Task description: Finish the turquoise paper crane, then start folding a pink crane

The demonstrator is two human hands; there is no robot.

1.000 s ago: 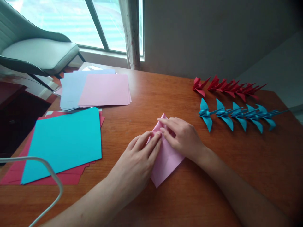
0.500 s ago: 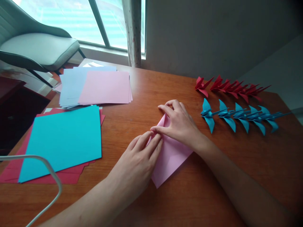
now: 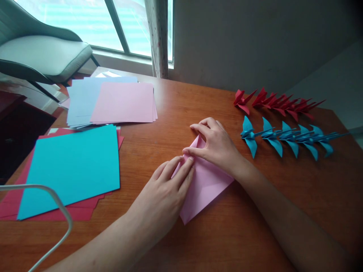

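A folded sheet of pink paper (image 3: 205,185) lies at a slant on the wooden table, with one corner toward me. My left hand (image 3: 172,189) is on its left side, fingertips together and pinning the folded edge. From the right, my right hand (image 3: 218,145) reaches over the far part. Its thumb presses the fold beside the left fingertips, and its bent index finger is near the far tip. Both hands hold the paper against the table; the fingers hide part of the fold.
Red paper cranes (image 3: 280,104) and blue paper cranes (image 3: 283,136) stand in rows at the right. Turquoise paper (image 3: 73,172) tops red sheets (image 3: 82,213) at the left. Pink sheets (image 3: 123,102) overlap pale blue ones (image 3: 81,100) behind. A white cable (image 3: 64,207) curves at lower left.
My right thumb has shifted slightly up along the fold, and the left fingers still press it. The view has moved a little; the other papers and cranes lie as before.
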